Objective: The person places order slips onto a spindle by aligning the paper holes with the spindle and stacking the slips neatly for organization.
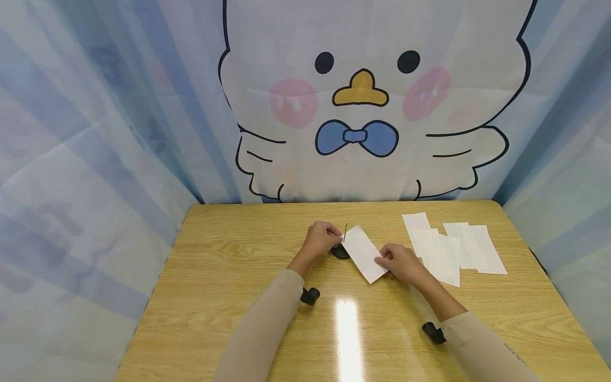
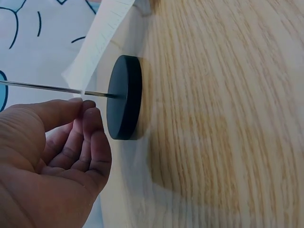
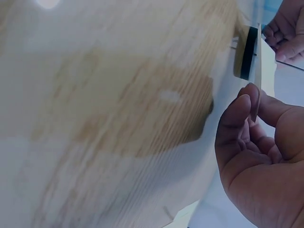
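Note:
A bill spike with a round black base and a thin upright metal rod stands on the table. A white paper slip slants across it, and in the left wrist view the rod passes through the slip near one corner. That corner is pinched between thumb and fingertips of my left hand, right beside the rod and above the base. My right hand holds the slip's opposite, nearer end between thumb and index finger. Part of the base is hidden behind the slip in the head view.
Several white paper slips lie overlapping at the right of the wooden table. A printed curtain hangs behind the table's back edge and along both sides. Black wrist-worn devices show beside the forearms.

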{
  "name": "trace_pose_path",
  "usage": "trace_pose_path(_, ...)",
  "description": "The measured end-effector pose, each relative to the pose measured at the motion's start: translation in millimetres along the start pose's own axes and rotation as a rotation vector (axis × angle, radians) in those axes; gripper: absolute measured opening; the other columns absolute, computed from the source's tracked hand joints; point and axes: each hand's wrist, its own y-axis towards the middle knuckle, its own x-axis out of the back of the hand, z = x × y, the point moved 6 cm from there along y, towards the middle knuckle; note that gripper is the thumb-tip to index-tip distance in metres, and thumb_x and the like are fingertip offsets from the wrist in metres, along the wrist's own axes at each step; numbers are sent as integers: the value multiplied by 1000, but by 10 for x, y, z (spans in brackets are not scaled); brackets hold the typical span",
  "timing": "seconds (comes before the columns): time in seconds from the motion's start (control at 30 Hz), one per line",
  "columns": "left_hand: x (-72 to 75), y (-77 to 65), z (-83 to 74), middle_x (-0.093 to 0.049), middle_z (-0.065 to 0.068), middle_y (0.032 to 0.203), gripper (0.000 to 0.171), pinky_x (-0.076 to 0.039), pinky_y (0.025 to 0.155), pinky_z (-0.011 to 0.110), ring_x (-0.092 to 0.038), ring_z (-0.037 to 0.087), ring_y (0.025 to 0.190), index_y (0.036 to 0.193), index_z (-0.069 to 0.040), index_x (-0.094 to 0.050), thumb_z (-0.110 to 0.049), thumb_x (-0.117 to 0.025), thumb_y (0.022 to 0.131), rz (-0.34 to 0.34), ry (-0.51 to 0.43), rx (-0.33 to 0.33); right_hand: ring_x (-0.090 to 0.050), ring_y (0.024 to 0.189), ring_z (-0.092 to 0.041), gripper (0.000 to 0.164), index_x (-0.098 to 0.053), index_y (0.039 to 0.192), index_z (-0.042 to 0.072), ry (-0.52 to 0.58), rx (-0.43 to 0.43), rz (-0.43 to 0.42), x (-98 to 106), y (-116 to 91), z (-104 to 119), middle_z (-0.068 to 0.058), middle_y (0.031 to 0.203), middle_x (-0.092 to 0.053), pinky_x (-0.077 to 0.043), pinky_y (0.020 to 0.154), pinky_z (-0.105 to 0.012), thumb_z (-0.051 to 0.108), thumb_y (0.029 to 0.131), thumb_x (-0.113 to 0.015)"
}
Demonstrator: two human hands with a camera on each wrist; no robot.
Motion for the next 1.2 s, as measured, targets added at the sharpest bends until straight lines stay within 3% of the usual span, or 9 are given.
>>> trace_pose_path(0.7, -50, 34, 44, -73, 5, 83, 5, -53, 63, 23, -65, 12, 71, 85, -6, -77, -8, -79, 90, -56, 105, 0, -54, 55, -11, 21, -61, 86, 7, -76, 29, -9, -7, -28, -23, 0, 66, -56, -45, 51, -25, 20, 96, -74)
trace_pose_path(0.93, -45, 21, 33, -74, 6, 83, 6, -51, 62, 24, -64, 12, 71, 88, -5, -76, -10, -78, 91, -55, 104, -22, -52, 54, -12, 23, -61, 81, 9, -123, 80, -26, 22, -46, -28, 1, 61, -55, -42, 51, -26, 22, 96, -74)
trace_pose_path(1.2, -46, 8, 71, -73, 6, 84, 10, -50, 61, 24, -62, 11, 70, 91, -6, -75, -15, -77, 94, -50, 86, -21, -53, 54, -13, 24, -63, 81, 10, -119, 76, -27, 79, -113, -39, 2, 59, -56, -41, 52, -27, 25, 96, -74)
